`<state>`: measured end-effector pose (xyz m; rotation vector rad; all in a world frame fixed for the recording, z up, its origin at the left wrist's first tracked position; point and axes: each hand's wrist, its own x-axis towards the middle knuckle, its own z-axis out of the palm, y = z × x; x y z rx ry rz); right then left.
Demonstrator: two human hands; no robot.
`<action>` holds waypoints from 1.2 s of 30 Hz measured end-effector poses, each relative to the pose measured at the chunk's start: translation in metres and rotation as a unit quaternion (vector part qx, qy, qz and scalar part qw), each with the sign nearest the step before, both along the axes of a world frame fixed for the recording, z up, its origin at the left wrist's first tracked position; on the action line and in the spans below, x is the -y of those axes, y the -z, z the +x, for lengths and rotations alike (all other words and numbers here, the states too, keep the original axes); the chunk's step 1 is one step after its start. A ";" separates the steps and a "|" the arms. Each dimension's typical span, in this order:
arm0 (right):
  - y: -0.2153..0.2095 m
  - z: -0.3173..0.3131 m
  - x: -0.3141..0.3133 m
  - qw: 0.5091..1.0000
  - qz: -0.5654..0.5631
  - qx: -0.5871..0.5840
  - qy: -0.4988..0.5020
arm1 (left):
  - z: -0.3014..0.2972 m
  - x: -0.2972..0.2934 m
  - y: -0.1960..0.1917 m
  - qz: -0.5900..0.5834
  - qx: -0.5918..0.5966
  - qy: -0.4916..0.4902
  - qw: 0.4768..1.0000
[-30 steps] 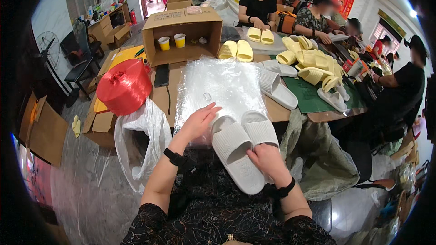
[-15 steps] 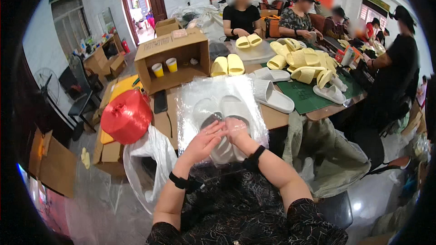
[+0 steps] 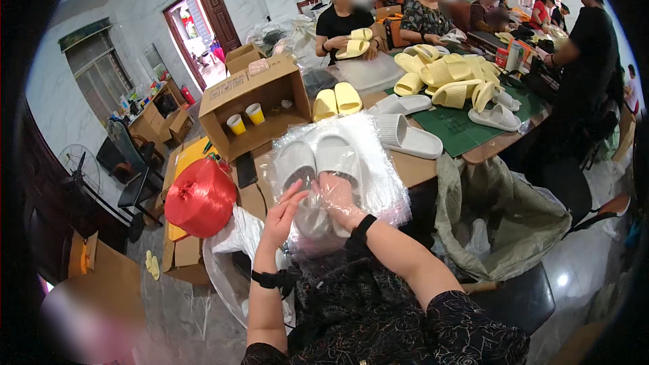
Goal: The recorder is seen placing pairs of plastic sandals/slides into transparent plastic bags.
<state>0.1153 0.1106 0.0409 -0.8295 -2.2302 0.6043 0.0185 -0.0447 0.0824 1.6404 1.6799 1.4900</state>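
Slippers (image 3: 318, 162) in clear bag (image 3: 378, 182), pinched by both hands' (image 3: 282, 211) (image 3: 336, 197) grip.

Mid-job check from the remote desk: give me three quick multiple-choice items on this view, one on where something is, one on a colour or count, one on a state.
1. Where does the red spool of twine sit?
A. To the person's left of the bag
B. On the green mat
C. Inside the open carton

2. How many cups stand in the open carton?
A. One
B. Two
C. Four

3. What state is the white slipper pair in?
A. Lying bare on the table
B. Stacked on the yellow ones
C. Inside the clear plastic bag

Answers: 1 A, it rests at the table's left edge beside the bag; 2 B, two yellow cups side by side; 3 C, film covers both slippers while the left hand and right hand work the bag's near end.
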 end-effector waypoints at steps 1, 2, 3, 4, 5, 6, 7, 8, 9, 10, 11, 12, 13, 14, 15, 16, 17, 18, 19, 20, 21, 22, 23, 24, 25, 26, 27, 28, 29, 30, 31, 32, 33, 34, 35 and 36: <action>0.001 0.001 0.003 1.000 0.024 0.008 -0.008 | -0.001 -0.003 0.001 -0.015 -0.003 0.021 1.000; 0.002 0.002 0.006 0.999 0.049 0.017 -0.017 | 0.001 -0.003 0.004 -0.016 -0.001 0.021 1.000; 0.007 -0.004 0.004 0.997 0.052 0.050 -0.006 | 0.005 -0.005 0.007 -0.015 -0.021 0.054 0.998; 0.011 -0.003 0.000 0.997 0.051 0.050 -0.006 | 0.008 -0.006 0.006 -0.014 -0.042 0.087 0.995; 0.015 0.001 -0.007 0.996 0.068 0.028 -0.046 | 0.013 -0.005 0.006 -0.020 -0.076 0.118 0.990; 0.019 0.002 -0.010 0.993 0.085 0.006 -0.086 | 0.016 -0.004 0.005 -0.020 -0.076 0.117 0.990; 0.022 0.000 -0.012 0.993 0.085 0.006 -0.087 | 0.021 -0.004 0.004 -0.012 -0.071 0.149 0.986; 0.024 -0.001 -0.014 0.991 0.107 0.016 -0.074 | 0.024 -0.003 0.003 -0.003 -0.066 0.181 0.981; 0.027 -0.004 -0.015 0.989 0.130 0.026 -0.062 | 0.025 -0.001 -0.001 -0.007 -0.045 0.189 0.981; 0.031 -0.007 -0.016 0.986 0.153 0.035 -0.051 | 0.021 0.002 -0.003 -0.006 -0.045 0.185 0.982; 0.043 -0.012 -0.024 0.979 -0.034 -0.182 -0.083 | 0.018 0.000 -0.005 -0.033 -0.059 0.187 0.980; 0.055 -0.011 -0.035 0.980 -0.033 -0.181 -0.075 | 0.017 -0.004 -0.007 -0.059 -0.073 0.189 0.978; 0.037 -0.018 -0.027 0.994 -0.035 -0.096 -0.035 | 0.006 0.005 -0.003 -0.066 -0.084 0.158 0.982; 0.026 -0.016 -0.029 0.999 -0.030 -0.011 0.020 | 0.004 0.005 -0.002 -0.065 -0.082 0.157 0.982; 0.037 -0.015 -0.033 1.000 -0.024 -0.007 0.013 | 0.002 0.004 -0.001 -0.110 -0.047 0.149 0.982; 0.040 -0.010 -0.029 1.000 -0.021 -0.005 0.010 | -0.001 0.003 0.000 -0.153 -0.011 0.138 0.978; 0.044 -0.003 -0.019 0.996 0.056 -0.060 -0.026 | -0.005 0.003 0.006 -0.148 0.014 0.112 0.983; 0.047 0.005 -0.011 0.983 0.132 -0.114 -0.061 | -0.011 0.002 0.010 -0.145 0.018 0.107 0.983; 0.042 0.021 0.002 0.990 0.086 -0.024 -0.110 | -0.017 0.002 0.012 -0.126 0.085 0.048 0.987; 0.026 0.041 0.014 0.989 0.088 -0.016 -0.118 | -0.024 0.001 0.015 -0.107 0.153 -0.010 0.982; 0.004 0.065 0.027 0.980 0.014 0.002 -0.197 | -0.036 -0.002 0.022 -0.089 0.145 -0.030 0.985; -0.012 0.089 0.033 0.961 -0.063 0.022 -0.267 | -0.029 -0.009 0.009 -0.089 0.117 -0.060 0.987; -0.028 0.107 0.035 0.959 -0.063 0.029 -0.275 | -0.033 -0.014 0.007 -0.106 0.043 -0.106 0.988; -0.044 0.119 0.032 0.922 -0.216 0.047 -0.318 | -0.038 -0.017 0.007 -0.125 -0.031 -0.154 0.980; -0.054 0.128 0.024 0.862 -0.365 0.065 -0.346 | -0.039 -0.023 0.004 -0.123 -0.023 -0.162 0.979; -0.061 0.135 0.016 0.916 -0.283 -0.007 -0.285 | -0.034 -0.034 -0.001 -0.134 -0.066 -0.189 0.971; -0.056 0.133 0.004 0.941 -0.237 -0.106 -0.219 | -0.028 -0.042 -0.004 -0.144 -0.108 -0.217 0.959; -0.044 0.131 -0.020 0.964 -0.170 -0.155 -0.131 | -0.019 -0.057 -0.006 -0.141 -0.106 -0.211 0.961; -0.046 0.126 -0.037 0.967 -0.140 -0.190 -0.090 | -0.016 -0.070 -0.005 -0.173 -0.139 -0.229 0.948; -0.034 0.120 -0.058 0.978 -0.105 -0.170 -0.058 | -0.013 -0.082 -0.003 -0.204 -0.173 -0.248 0.931; -0.013 0.115 -0.078 0.984 -0.071 -0.161 -0.039 | -0.006 -0.095 -0.002 -0.200 -0.173 -0.245 0.933; 0.008 0.110 -0.093 0.987 -0.037 -0.153 -0.023 | -0.001 -0.106 0.000 -0.241 -0.214 -0.263 0.909; 0.027 0.103 -0.099 0.994 -0.073 -0.082 -0.014 | 0.002 -0.115 0.003 -0.281 -0.253 -0.282 0.882; 0.044 0.100 -0.100 0.994 -0.108 -0.009 -0.004 | 0.002 -0.123 0.008 -0.279 -0.252 -0.284 0.882; 0.056 0.099 -0.093 0.991 -0.098 -0.075 -0.057 | 0.003 -0.127 0.014 -0.272 -0.260 -0.296 0.878; 0.065 0.098 -0.093 0.990 -0.078 -0.088 -0.074 | 0.005 -0.132 0.020 -0.266 -0.268 -0.306 0.874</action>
